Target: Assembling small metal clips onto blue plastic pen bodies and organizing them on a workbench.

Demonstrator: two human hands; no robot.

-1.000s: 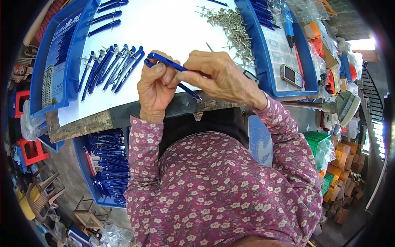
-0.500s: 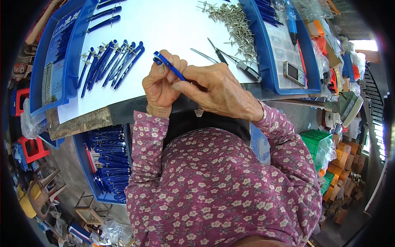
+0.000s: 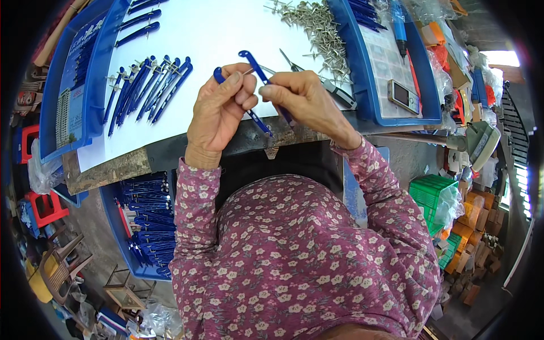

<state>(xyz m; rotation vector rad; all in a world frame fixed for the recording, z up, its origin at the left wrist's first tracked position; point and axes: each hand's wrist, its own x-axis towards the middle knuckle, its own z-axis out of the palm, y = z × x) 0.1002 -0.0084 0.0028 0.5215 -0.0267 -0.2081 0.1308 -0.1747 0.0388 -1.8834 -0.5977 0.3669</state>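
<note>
Over the table's near edge, my left hand (image 3: 215, 113) is closed around a slim blue plastic strip (image 3: 259, 123). Its rounded head sticks out above the fingers and its holed end below. A thin metal pin shows by the left fingertips, partly hidden. In my right hand (image 3: 303, 102), pinched between thumb and fingers, is a second blue strip (image 3: 253, 62) with a hooked top. The two strips are apart at their tops. To the left on white paper (image 3: 215, 34) lies a row of blue strips (image 3: 150, 90), several with metal pins through their heads.
Loose metal pins (image 3: 323, 34) are heaped at the back right. A grey-handled tool (image 3: 340, 93) lies behind my right hand. Blue trays flank the paper, the right tray (image 3: 371, 107) holding a phone (image 3: 404, 97). Below the table, a blue bin (image 3: 127, 249) holds many strips.
My hands have drawn slightly apart, and the blue pieces held close together now show as two separate strips. The right strip has swung more upright.
</note>
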